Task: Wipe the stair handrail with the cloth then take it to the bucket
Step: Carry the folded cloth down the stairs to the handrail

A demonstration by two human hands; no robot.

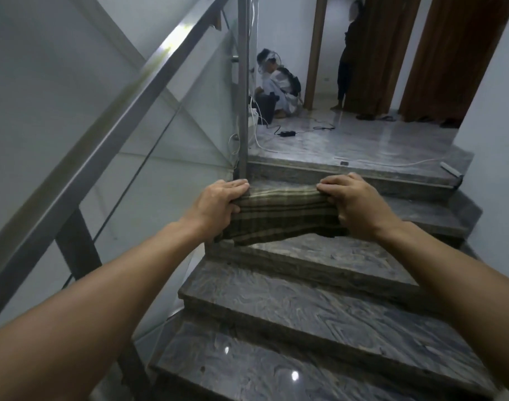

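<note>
I hold a green-brown checked cloth [282, 218] stretched between both hands, out in front of me above the grey marble stairs. My left hand [218, 202] grips its left end and my right hand [354, 205] grips its right end. The metal stair handrail [108, 134] runs diagonally on my left, rising toward a steel post [243, 91] at the top of the stairs. The cloth is apart from the rail. No bucket is in view.
Marble steps [305, 302] rise to a landing [363, 140] with cables and a charger on the floor. A glass panel [172, 157] fills the space under the rail. One person sits by the post, another stands near brown doors [450, 59].
</note>
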